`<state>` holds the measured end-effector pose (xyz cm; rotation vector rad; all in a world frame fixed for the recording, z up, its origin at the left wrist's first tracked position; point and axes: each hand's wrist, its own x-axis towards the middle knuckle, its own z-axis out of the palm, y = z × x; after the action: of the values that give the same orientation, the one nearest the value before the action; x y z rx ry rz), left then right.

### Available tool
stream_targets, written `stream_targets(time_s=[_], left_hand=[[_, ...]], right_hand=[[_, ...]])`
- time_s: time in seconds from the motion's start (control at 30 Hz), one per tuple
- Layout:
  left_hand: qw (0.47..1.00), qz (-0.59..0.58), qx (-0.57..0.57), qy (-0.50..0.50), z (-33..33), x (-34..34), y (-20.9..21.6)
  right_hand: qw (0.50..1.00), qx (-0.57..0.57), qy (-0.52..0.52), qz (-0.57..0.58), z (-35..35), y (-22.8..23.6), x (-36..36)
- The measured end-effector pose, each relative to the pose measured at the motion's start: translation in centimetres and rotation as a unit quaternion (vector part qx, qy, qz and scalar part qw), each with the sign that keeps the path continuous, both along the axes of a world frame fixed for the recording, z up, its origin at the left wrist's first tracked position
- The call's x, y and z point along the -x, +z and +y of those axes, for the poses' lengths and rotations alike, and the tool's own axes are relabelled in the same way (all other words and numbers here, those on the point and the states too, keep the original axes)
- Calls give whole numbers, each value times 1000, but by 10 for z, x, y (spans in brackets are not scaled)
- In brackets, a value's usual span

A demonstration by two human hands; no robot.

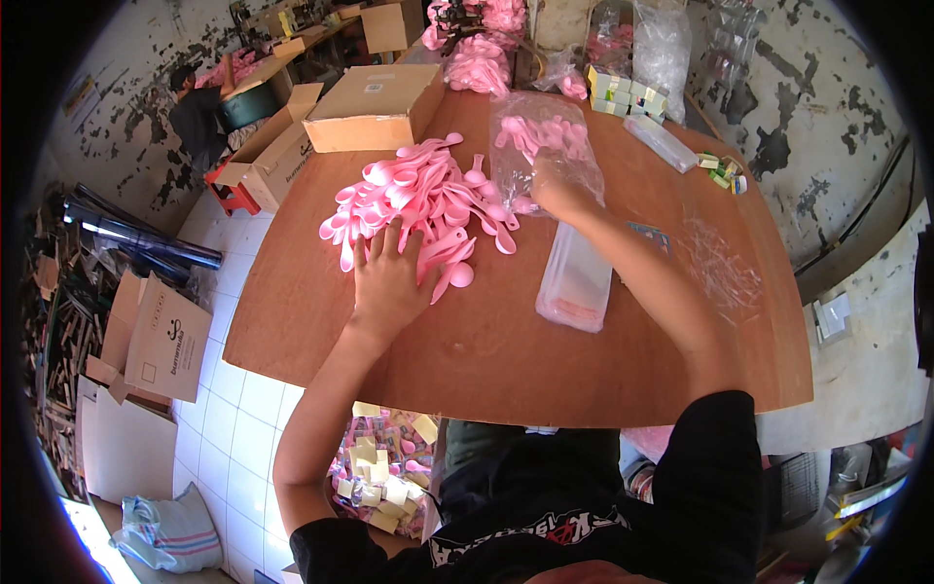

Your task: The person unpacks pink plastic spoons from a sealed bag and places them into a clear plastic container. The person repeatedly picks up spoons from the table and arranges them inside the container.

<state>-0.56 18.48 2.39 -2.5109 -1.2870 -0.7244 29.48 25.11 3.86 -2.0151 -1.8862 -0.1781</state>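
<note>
A heap of pink plastic spoons (413, 190) lies on the brown tabletop. My left hand (386, 282) rests at the heap's near edge with its fingers spread, touching the spoons. Farther right, my right hand (558, 187) is over the near end of a clear plastic bag (543, 178) with pink spoons in it; its fingers are mostly hidden, so I cannot make out a grip. Just below that hand, a stack of flat clear plastic sleeves (572, 282) lies on the table, partly under my right forearm.
A closed cardboard box (375, 107) stands at the table's far left, and small boxes (625, 95) at the far right. Thin clear plastic strips (720, 268) lie right. Below the table's near edge is a container of packed spoons (384, 467). Another person (199, 117) sits far left.
</note>
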Motion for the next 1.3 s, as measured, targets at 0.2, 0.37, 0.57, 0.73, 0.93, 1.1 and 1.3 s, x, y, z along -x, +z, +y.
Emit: stream_targets(time_s=[0.2, 0.37, 0.57, 0.73, 0.93, 1.1, 1.3], left_hand=[[999, -21, -44, -1, -3, -8, 4], [955, -246, 74, -148, -38, -35, 19], [562, -553, 557, -260, -75, -94, 23], [487, -693, 491, -204, -88, -107, 20], [365, -761, 511, -161, -90, -83, 7], [288, -805, 498, -142, -100, -59, 9], [276, -805, 516, -99, -108, -44, 2]], right_hand=[[969, 98, 47, 221, -64, 35, -5], [723, 219, 99, 648, -129, 43, -1], [772, 163, 236, 568, -166, 29, 48], [907, -35, 324, 267, -168, 15, 82], [930, -34, 339, 137, -179, 22, 100], [898, 49, 358, 252, -153, 58, 57], [984, 178, 19, 22, -40, 5, 0]])
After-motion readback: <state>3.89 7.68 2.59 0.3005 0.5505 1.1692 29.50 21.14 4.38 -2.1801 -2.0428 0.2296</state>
